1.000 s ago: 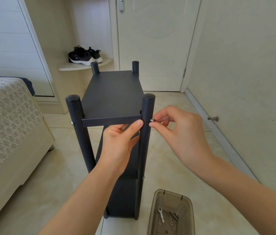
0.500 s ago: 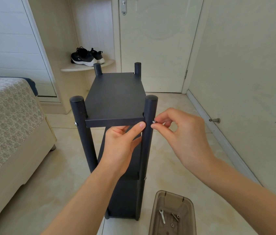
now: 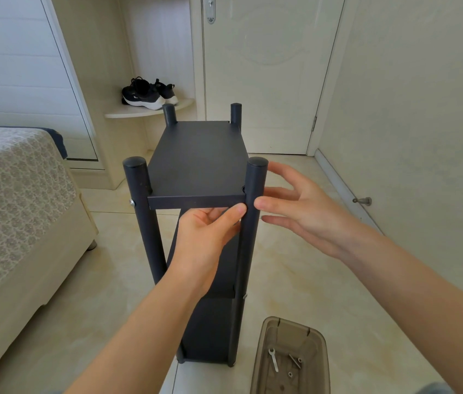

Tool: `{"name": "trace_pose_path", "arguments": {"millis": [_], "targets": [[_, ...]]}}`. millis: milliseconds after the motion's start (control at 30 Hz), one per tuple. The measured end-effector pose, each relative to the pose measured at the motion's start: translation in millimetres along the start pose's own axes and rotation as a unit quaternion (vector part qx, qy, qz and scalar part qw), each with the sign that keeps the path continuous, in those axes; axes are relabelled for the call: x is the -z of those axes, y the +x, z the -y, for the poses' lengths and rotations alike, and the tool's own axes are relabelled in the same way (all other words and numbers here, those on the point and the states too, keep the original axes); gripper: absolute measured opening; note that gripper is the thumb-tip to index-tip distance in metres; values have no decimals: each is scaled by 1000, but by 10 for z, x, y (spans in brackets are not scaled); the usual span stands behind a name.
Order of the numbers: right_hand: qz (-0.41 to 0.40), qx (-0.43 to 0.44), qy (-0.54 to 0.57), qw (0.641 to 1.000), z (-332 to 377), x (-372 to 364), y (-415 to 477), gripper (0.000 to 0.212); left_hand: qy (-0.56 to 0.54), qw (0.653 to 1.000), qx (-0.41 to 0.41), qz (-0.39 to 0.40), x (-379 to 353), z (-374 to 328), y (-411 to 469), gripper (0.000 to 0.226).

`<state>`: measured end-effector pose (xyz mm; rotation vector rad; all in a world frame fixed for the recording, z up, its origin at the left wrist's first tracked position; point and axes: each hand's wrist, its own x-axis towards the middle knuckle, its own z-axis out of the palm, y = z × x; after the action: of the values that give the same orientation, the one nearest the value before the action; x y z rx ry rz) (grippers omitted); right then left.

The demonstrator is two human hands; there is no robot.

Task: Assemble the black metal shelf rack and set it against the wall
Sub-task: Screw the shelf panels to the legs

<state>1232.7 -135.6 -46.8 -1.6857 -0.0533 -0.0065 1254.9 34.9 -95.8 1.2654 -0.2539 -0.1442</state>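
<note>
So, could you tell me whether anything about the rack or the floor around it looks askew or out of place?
Nothing stands out. The shelf rack stands upright, its top shelf level between the front posts, and the spanner and loose screws lie inside the brown plastic tray, not on the floor.

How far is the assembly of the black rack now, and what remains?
Done: the rack stands upright with four posts and shelves; a bolt sits in the near left post. In hand: the left hand holds the top shelf at the near right post, the right hand open beside it. Left: it stands away from the wall.
</note>
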Motion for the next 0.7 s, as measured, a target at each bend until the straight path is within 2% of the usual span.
{"name": "trace_pose_path", "arguments": {"millis": [100, 167, 200, 233, 267, 333, 400, 467, 500, 567, 700], "targets": [[88, 0, 53, 995, 14, 11, 84, 63, 73, 997, -10, -1, 34, -81, -66, 11], [94, -8, 55, 994, 13, 10, 123, 61, 171, 984, -39, -29, 57, -132, -132, 5], [90, -15, 55, 994, 10, 17, 137, 61, 244, 965, -69, -59, 70, -156, -169, 5], [86, -23, 53, 995, 9, 25, 149, 61, 339, 927, -125, -97, 87, -181, -207, 14], [84, -31, 49, 995, 11, 32, 161, 61, 424, 873, -201, -133, 106, -219, -236, 23], [85, -47, 42, 994, 24, 30, 185, 62, 505, 769, -350, -174, 135, -306, -251, 29], [89, -57, 47, 993, 40, 16, 205, 60, 546, 724, -390, -161, 160, -363, -212, 38], [88, -64, 60, 992, 37, 2, 211, 58, 608, 711, -337, -105, 154, -388, -160, 61], [88, -65, 65, 992, 34, -3, 206, 59, 624, 710, -316, -83, 127, -387, -153, 65], [91, -66, 69, 991, 35, -9, 195, 61, 621, 717, -309, -63, 50, -380, -145, 60], [94, -71, 62, 991, 42, -24, 196, 51, 581, 740, -326, -90, 10, -383, -79, 45]]}}
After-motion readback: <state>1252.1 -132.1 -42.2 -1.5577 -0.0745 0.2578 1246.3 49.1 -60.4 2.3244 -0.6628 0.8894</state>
